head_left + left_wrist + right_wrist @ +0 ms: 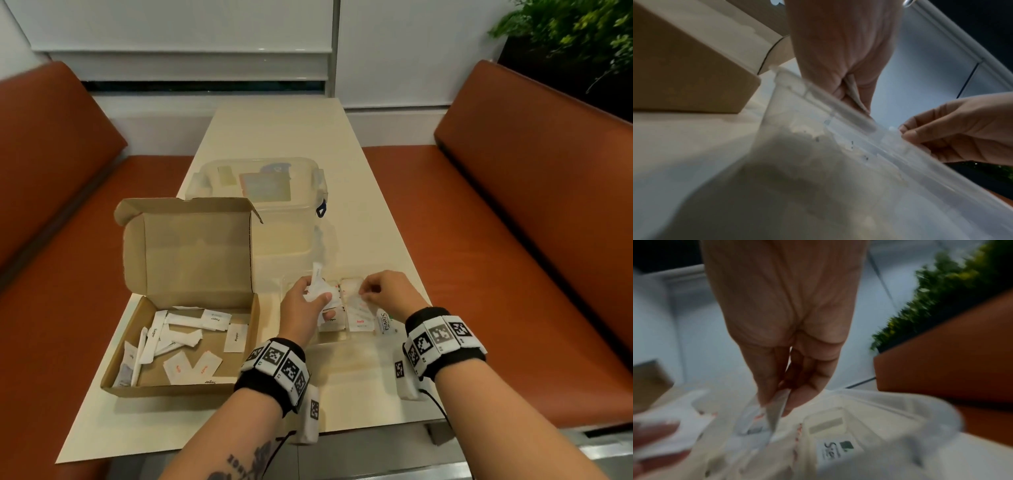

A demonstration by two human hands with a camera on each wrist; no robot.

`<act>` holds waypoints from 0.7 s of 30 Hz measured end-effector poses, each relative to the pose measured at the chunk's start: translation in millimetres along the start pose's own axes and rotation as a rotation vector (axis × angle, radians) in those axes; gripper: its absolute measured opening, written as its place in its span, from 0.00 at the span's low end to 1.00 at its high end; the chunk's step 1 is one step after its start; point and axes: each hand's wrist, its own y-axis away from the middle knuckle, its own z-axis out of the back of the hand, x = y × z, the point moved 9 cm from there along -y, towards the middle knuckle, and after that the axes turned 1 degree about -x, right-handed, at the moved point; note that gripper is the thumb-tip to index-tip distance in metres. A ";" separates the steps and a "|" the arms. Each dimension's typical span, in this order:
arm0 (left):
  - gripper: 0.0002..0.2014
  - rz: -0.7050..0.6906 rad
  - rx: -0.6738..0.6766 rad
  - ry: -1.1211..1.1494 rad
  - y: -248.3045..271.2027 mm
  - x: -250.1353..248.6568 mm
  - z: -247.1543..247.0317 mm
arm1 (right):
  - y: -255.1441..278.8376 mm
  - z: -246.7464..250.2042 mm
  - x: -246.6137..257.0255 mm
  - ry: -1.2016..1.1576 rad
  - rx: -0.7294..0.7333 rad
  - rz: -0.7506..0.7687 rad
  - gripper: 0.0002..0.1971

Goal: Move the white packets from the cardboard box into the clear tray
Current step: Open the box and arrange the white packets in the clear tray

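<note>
Right now your left hand (301,305) holds a small bunch of white packets (320,289) over the left part of the clear tray (342,339), fingers curled around them, with one packet sticking up loosely from the top. Your right hand (383,291) pinches a single packet (774,412) between thumb and fingertips, low over the middle compartment of the tray, where other packets already lie. To the left of the tray, the cardboard box (178,342) still contains many packets.

The bunch in your left hand looks not very secure; if you loosen the fingers to release one packet, I think several may slide out together and fall outside the tray, or into the wrong compartment. The tray looks light, so a push from your right hand may move it toward the table (376,212) edge. The flat packets may also bend or stand up against the dividers instead of lying flat.
</note>
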 end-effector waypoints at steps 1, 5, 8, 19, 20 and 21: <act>0.15 -0.007 -0.012 0.004 0.9 0.6 0.6 | -0.1 -6.9 0.6 0.043 0.039 0.007 0.06; 0.14 -0.029 -0.048 -0.001 2.4 0.6 2.6 | -1.1 -24.2 0.6 0.152 0.120 0.009 0.07; 0.14 -0.037 -0.064 -0.005 1.7 1.0 3.5 | -0.7 -31.5 -2.4 0.205 0.130 0.010 0.08; 0.14 -0.044 -0.037 -0.033 0.2 4.4 2.6 | 5.2 -38.5 -4.6 0.213 0.098 0.062 0.07; 0.15 -0.044 -0.035 -0.031 0.1 3.9 2.5 | 4.8 -38.7 -4.3 0.220 0.093 0.063 0.07; 0.15 -0.042 -0.033 -0.026 -0.2 3.6 2.2 | 4.5 -38.6 -4.1 0.221 0.083 0.061 0.08</act>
